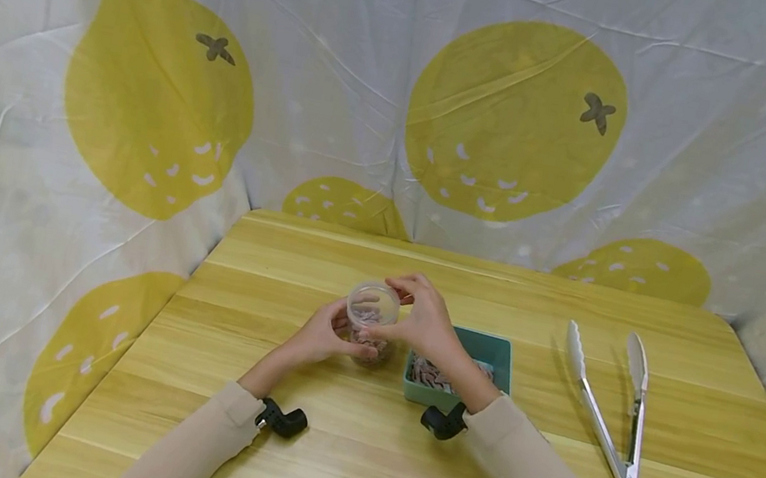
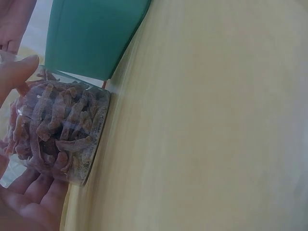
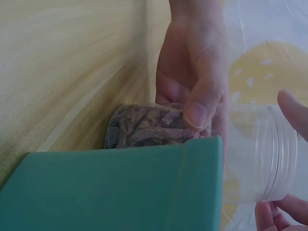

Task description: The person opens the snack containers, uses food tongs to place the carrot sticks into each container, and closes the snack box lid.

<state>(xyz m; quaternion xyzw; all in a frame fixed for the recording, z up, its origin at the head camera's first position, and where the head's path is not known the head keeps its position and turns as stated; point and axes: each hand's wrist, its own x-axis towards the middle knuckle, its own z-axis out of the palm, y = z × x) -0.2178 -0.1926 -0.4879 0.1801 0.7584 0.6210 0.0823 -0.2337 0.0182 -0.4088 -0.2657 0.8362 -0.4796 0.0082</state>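
A clear plastic jar (image 1: 367,318) stands upright on the table, its lower part filled with brownish dried strips (image 2: 62,125). My left hand (image 1: 315,339) grips the jar's body, with the thumb on the near side and the fingers round the far side. At the top, my right hand (image 1: 425,326) spans the ridged rim (image 3: 276,154) between thumb and fingers. Whether a clear lid sits on that rim I cannot tell. Right of the jar is a teal rectangular box (image 1: 505,361) holding similar strips (image 1: 432,376), partly hidden under my right forearm.
Metal tongs (image 1: 598,427) lie spread on the right side of the wooden table (image 1: 330,467). A lemon-print cloth (image 1: 338,96) hangs behind the table and along its sides. Black wrist cameras (image 1: 282,420) sit on both sleeves.
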